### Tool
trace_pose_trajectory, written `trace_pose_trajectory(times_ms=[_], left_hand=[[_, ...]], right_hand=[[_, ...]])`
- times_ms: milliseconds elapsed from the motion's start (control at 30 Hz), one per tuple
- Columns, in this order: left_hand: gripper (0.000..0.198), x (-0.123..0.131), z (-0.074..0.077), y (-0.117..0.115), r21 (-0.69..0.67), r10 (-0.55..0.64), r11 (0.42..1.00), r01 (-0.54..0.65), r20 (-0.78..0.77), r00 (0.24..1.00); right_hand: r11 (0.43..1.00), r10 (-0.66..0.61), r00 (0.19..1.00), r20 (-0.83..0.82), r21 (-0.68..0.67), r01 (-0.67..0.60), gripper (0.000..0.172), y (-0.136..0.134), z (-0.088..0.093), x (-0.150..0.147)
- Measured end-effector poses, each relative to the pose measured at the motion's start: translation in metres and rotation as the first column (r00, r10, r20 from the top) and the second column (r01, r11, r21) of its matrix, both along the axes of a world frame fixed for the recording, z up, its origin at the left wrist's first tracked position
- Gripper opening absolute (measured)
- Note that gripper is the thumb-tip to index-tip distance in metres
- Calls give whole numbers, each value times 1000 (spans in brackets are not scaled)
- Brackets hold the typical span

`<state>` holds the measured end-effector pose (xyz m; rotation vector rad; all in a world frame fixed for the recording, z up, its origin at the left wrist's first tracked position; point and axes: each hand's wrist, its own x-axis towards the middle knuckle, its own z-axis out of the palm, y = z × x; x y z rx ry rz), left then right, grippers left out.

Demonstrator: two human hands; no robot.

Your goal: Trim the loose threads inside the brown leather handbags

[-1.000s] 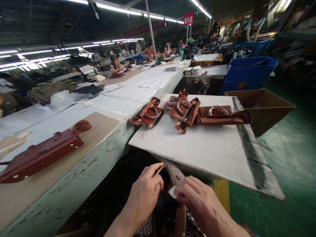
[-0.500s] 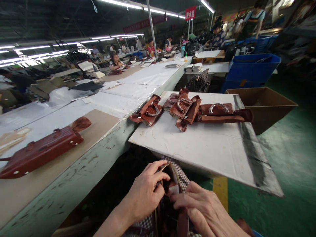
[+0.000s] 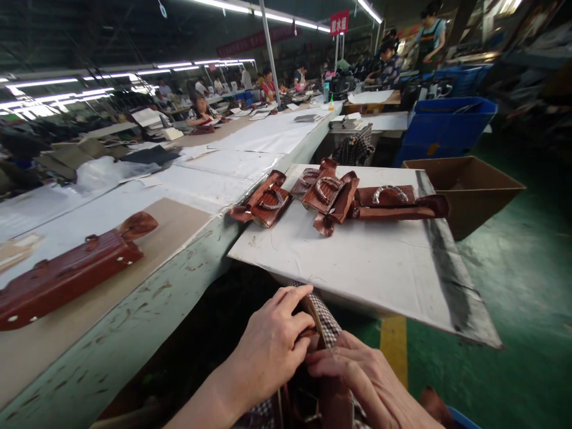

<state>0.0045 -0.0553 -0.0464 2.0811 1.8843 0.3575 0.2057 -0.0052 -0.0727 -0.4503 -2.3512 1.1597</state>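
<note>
A long workshop bench (image 3: 147, 333) runs left of the fingers, bearing a red-brown bag (image 3: 74, 271). The left hand (image 3: 279, 333) grips the edge of an open brown bag (image 3: 334, 399) below both hands' fingers. The right hand (image 3: 357, 369) bends its fingers at that bag's mouth; whether they pinch anything is hidden. Beyond the fingertips, handled brown pieces (image 3: 328, 190) lie on a white board (image 3: 370, 262).
</note>
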Motion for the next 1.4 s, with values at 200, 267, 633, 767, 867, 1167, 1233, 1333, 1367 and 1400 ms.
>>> trace_pose_trajectory(times_ms=[200, 267, 633, 767, 867, 1167, 1233, 1333, 1367, 1400], left_hand=[[21, -2, 0, 3, 78, -163, 982, 171, -97, 982], [22, -4, 1, 5, 109, -219, 967, 232, -118, 969], [11, -17, -3, 26, 101, -416, 894, 437, -178, 892], [11, -15, -4, 32, 46, -431, 889, 455, -250, 867], [13, -16, -2, 37, 5, -457, 875, 484, -317, 831], [13, -24, -4, 38, -18, -433, 898, 440, -223, 874], [11, -23, -5, 38, -20, -415, 908, 419, -193, 889], [9, -23, -6, 39, -8, -410, 910, 415, -169, 896], [9, -23, -6, 39, -7, -411, 909, 416, -166, 896], [9, -23, -6, 39, -8, -411, 910, 415, -166, 896]], right_hand=[[964, -24, 998, -54, -265, 9, 41, 4, 15, 2], [957, -29, 998, -64, -288, 9, 49, 8, 19, 0], [988, 63, 910, 409, 101, -114, 19, 7, -2, 1], [932, -224, 900, 374, 353, 85, 15, -9, -30, -15], [855, -413, 878, 243, 436, 281, 13, -17, -55, -24], [895, -374, 902, 217, -169, 412, 42, -14, -90, -30], [902, -338, 914, 225, -202, 383, 39, -12, -86, -32], [902, -294, 926, 235, -251, 350, 45, -10, -79, -34], [903, -282, 931, 233, -264, 339, 47, -9, -78, -34], [904, -270, 935, 229, -275, 329, 48, -9, -77, -34]])
